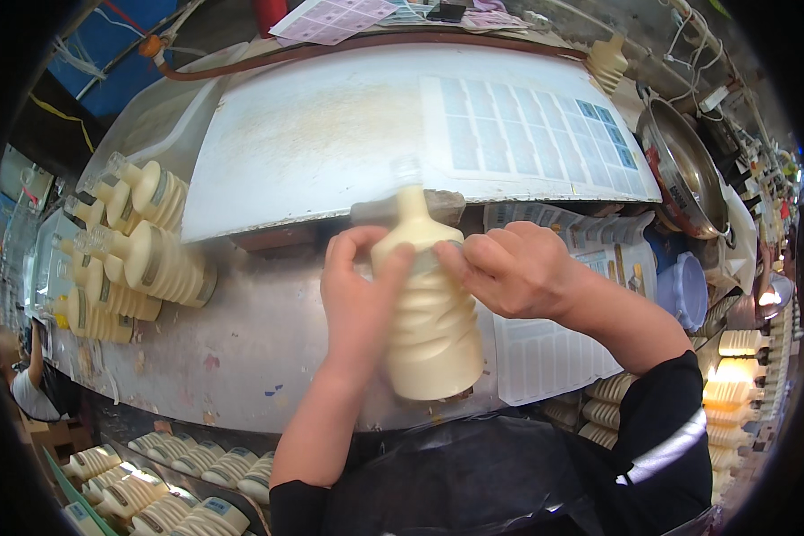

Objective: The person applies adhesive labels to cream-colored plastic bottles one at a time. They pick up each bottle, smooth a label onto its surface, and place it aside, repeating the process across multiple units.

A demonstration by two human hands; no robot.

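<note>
A cream-coloured ribbed plastic bottle (433,322) with a clear cap stands upright in the middle of the view, held between both hands. My left hand (359,290) grips its left side, thumb on the shoulder. My right hand (514,268) pinches at the bottle's shoulder from the right, fingertips on what looks like a label band. A sheet of pale blue stickers (527,134) lies on the tilted white board (313,134) behind the bottle.
Several labelled cream bottles (138,259) lie stacked at left on the worn work surface (241,357). More bottles (179,487) fill a bin at lower left and a row at right (732,366). A metal bowl (683,170) and a blue lid (685,288) sit at right.
</note>
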